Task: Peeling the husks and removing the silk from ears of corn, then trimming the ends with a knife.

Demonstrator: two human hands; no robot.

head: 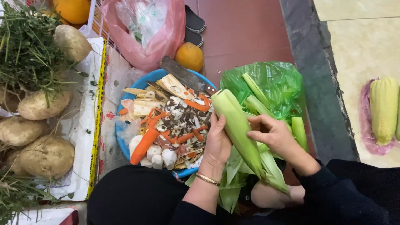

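So the person is sitting low and working on an ear of corn (237, 125) in the middle of the frame, slanting from upper left down to lower right. The left hand (216, 143) is cupping it from underneath, fingers wrapped around the husk, while the right hand (271, 133) is pinching a strip of husk near the middle of the ear.

My guess on handling: the ear is looking firm and fairly weighty, stiff along its length, so gripping the thick middle is the safe spot. The husk leaves are looking soft and papery, and they'd probably tear if pulled by the edge, so taking them near the tip is making sense to me.

Counting what's around: one blue basin (125, 143) left of center, holding peelings, one whole carrot (143, 146) and a knife (185, 75) lying across its top rim. One green bag (283, 83) just above the hands with about three more green stalks poking out. At least five potatoes (46, 156) on the left edge. One already husked ear (383, 108) on a pink bag at far right. One pink bag (166, 37) at the top, with one orange (189, 56) just beside it.
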